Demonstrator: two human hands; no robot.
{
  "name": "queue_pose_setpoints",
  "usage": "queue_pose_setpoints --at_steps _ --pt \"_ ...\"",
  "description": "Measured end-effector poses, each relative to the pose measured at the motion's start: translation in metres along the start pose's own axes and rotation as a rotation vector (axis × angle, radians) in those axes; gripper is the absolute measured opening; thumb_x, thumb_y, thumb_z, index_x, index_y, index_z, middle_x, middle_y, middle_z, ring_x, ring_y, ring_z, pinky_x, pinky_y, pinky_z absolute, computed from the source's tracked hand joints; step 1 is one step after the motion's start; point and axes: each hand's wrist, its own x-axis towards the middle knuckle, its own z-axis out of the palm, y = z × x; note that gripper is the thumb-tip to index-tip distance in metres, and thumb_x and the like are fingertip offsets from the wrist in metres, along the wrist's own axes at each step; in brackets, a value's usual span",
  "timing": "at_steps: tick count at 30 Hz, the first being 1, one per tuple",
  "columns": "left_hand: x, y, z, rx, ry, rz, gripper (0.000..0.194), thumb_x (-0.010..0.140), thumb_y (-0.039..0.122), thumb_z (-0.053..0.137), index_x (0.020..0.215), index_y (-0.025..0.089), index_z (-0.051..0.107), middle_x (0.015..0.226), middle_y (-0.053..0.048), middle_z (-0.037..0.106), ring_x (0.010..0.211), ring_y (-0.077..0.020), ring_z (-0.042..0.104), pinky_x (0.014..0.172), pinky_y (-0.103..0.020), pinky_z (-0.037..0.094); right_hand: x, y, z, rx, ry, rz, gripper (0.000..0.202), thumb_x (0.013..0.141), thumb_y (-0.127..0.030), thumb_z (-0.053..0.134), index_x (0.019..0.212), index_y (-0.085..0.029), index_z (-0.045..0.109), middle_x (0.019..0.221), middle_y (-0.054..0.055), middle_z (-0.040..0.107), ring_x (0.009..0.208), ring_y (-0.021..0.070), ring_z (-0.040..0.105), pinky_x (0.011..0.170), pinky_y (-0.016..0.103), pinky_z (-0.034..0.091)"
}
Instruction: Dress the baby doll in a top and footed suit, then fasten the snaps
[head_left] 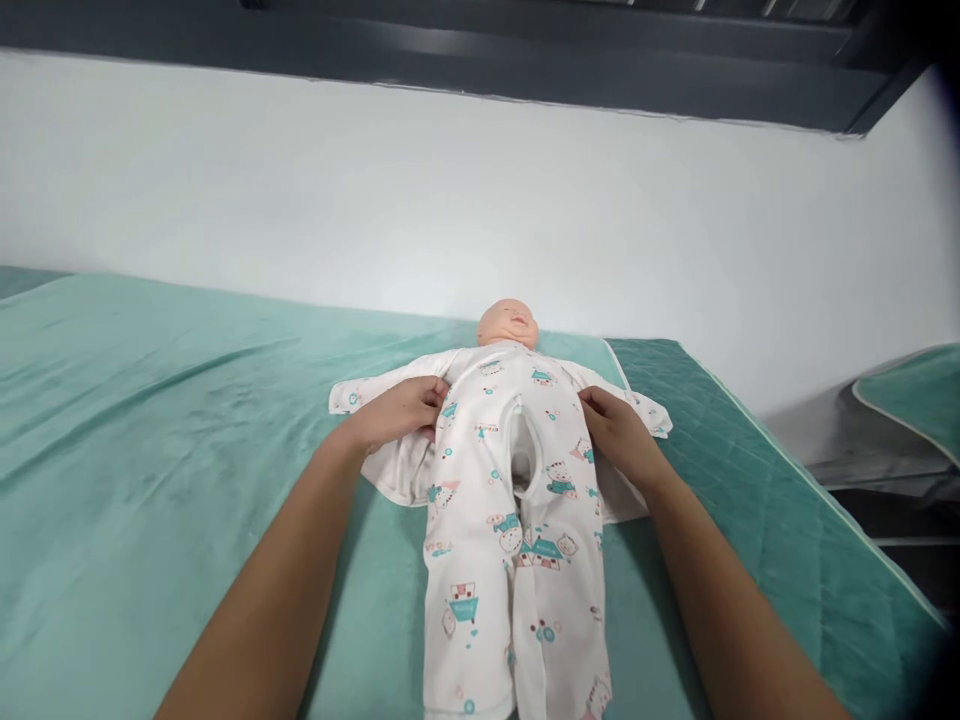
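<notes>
A baby doll, its bald head (508, 323) toward the wall, lies face up on a green sheet (187, 480). White printed pants (480, 500) with an opening at the crotch are spread over its front, legs toward me. Beneath them a white top (397, 470) is spread, its sleeves stretched out to both sides. My left hand (414, 405) pinches the left edge of the pants near the waist. At the opposite edge, my right hand (606, 425) has its fingers closed on the pants. The doll's body is hidden under the cloth.
Behind the doll's head rises a white wall (337, 200), with a dark metal frame (450, 50) above it. A darker green quilted pad (757, 500) reaches the right edge of the bed. Another green-covered surface (915, 395) stands at the far right.
</notes>
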Motion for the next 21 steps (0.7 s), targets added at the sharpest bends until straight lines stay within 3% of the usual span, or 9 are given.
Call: queue_pose_setpoints --at_steps 3,7,14,18,21 --pt "0.002 -0.006 -0.005 -0.128 -0.08 -0.025 0.023 0.069 0.017 0.065 0.091 0.019 0.058 0.091 -0.001 0.066 0.079 -0.0136 0.063 0.07 -0.026 0.051 0.0 0.001 -0.003 0.042 -0.131 0.031 0.036 0.089 -0.047 0.052 0.065 -0.021 0.048 0.061 -0.004 0.047 0.061 0.0124 0.04 0.056 0.027 0.032" --pt "0.005 -0.012 -0.005 -0.164 -0.094 -0.038 0.025 0.069 0.017 0.067 0.093 0.019 0.059 0.093 -0.001 0.065 0.082 -0.0136 0.063 0.069 -0.024 0.051 0.0 0.002 -0.006 0.168 -0.21 0.086 0.035 0.085 -0.051 0.059 0.07 -0.021 0.05 0.064 -0.004 0.05 0.063 0.0126 0.042 0.059 0.026 0.034" --pt "0.002 -0.01 0.001 -0.224 -0.086 -0.079 0.029 0.07 0.013 0.062 0.097 0.02 0.055 0.092 -0.001 0.062 0.078 -0.0127 0.059 0.068 -0.025 0.05 -0.001 0.0 -0.004 0.302 -0.243 0.22 0.038 0.078 -0.056 0.065 0.083 -0.02 0.056 0.072 -0.001 0.056 0.062 0.0127 0.046 0.057 0.026 0.037" --pt "0.003 -0.014 0.004 -0.28 -0.066 -0.106 0.031 0.071 0.015 0.06 0.101 0.021 0.056 0.096 -0.001 0.063 0.081 -0.0139 0.06 0.07 -0.026 0.05 -0.001 0.003 -0.006 0.308 -0.264 0.221 0.03 0.078 -0.049 0.066 0.079 -0.02 0.059 0.068 -0.002 0.054 0.06 0.0112 0.043 0.056 0.025 0.036" --pt "0.004 -0.017 0.005 -0.258 -0.045 -0.114 0.033 0.069 0.013 0.059 0.101 0.021 0.056 0.095 -0.001 0.064 0.08 -0.0141 0.06 0.067 -0.025 0.049 -0.001 0.003 -0.01 0.344 -0.334 0.21 0.025 0.077 -0.044 0.068 0.079 -0.02 0.062 0.073 -0.001 0.059 0.066 0.013 0.049 0.062 0.027 0.041"
